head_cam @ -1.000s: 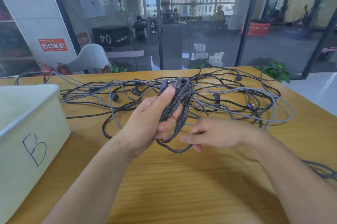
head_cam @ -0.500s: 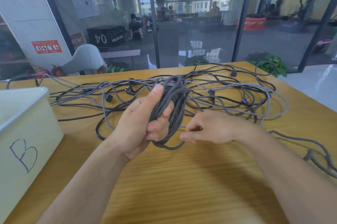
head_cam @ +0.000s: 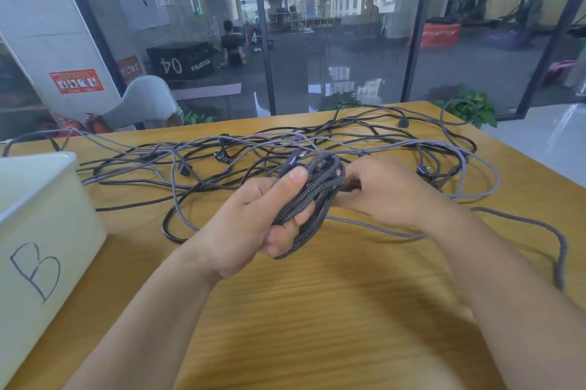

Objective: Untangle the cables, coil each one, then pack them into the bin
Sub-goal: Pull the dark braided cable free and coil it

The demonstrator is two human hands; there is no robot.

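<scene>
Your left hand [head_cam: 253, 218] is clenched round a coiled braided cable [head_cam: 312, 199], thumb laid along its top and fingers curled beneath; your right hand [head_cam: 385, 189] curls round the coil's far side, from where the same cable's loose grey tail [head_cam: 520, 224] trails right across the worktop [head_cam: 317, 310]. Behind both hands the tangle of black and grey cables [head_cam: 285, 148] sprawls over the worktop; the white bin marked "B" [head_cam: 41, 231] stands at the left, well apart from the coil.

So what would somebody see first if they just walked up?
Probably the two hands in the middle: the left hand grips a coil of braided cable, and the right hand holds its far side. Behind them, tangled cables sprawl across the table; a white bin marked B stands left.
</scene>
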